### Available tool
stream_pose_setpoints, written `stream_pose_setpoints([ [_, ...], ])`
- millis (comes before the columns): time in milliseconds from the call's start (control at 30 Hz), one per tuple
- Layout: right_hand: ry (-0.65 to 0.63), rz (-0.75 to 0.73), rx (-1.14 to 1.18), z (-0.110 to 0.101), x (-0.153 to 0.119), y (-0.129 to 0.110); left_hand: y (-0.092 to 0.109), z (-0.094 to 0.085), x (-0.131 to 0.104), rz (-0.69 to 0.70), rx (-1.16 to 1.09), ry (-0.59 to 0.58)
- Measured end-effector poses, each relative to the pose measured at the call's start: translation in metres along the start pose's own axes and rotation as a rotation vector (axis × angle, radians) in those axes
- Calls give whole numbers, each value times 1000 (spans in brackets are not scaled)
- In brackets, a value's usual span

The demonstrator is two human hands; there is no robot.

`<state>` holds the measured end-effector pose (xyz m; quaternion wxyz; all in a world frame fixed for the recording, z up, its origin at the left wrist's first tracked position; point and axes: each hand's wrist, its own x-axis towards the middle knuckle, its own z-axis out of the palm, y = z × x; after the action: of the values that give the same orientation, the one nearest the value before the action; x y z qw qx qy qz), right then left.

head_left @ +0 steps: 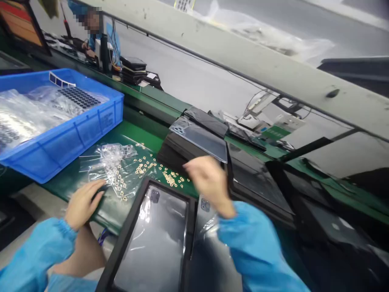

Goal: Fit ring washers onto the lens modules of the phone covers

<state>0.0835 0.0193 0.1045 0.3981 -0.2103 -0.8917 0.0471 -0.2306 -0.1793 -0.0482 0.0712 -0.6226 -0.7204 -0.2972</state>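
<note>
My left hand (85, 205), fingers stretched out, lies at the front edge of the green tabletop (65, 187), beside a clear plastic bag (117, 156). Small cream ring-shaped pieces (172, 178) are scattered over the bag and the mat. Above the dark trays, my right hand (209, 182) is blurred, with its fingers curled in; anything between them is too small to make out. Below it, partly covered by my arm, is a silvery panel with a camera cluster (206, 227). Left of that, a film-covered dark back panel (158, 239) rests in a black tray (121, 253).
A blue crate (75, 142) with plastic-wrapped parts stands at the left. Stacked black trays with panels (200, 138) run along the back and right (258, 174). A shelf beam (243, 52) crosses overhead. Another person (88, 50) sits at the far left.
</note>
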Motion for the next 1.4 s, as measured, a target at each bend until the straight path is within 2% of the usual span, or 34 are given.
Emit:
stream_pose_setpoints([
  [100,-334,-100,143,94,-15,-37,12,27,17,25,-16,-78],
  [167,-470,-77,160,142,-14,-48,23,40,27,30,-13,-135],
  [233,-556,-14,140,173,-11,-51,29,47,31,14,-4,-179],
  [333,-650,55,117,189,-10,-51,31,49,30,-18,2,-222],
  [533,-760,127,107,187,-13,-54,31,43,27,-25,-1,-281],
  [800,-830,160,138,195,-4,-48,42,32,37,-5,59,-272],
  [967,-795,176,242,192,-5,-51,46,30,40,-12,53,-273],
  [1067,-705,202,354,173,-6,-58,46,28,44,-22,14,-276],
  [1200,-535,314,532,125,-4,-61,51,15,57,-13,-95,-293],
  [1300,-453,421,672,84,-11,-53,74,-1,70,9,-230,-331],
  [1400,-429,564,821,51,-28,-41,113,-15,78,39,-417,-472],
])
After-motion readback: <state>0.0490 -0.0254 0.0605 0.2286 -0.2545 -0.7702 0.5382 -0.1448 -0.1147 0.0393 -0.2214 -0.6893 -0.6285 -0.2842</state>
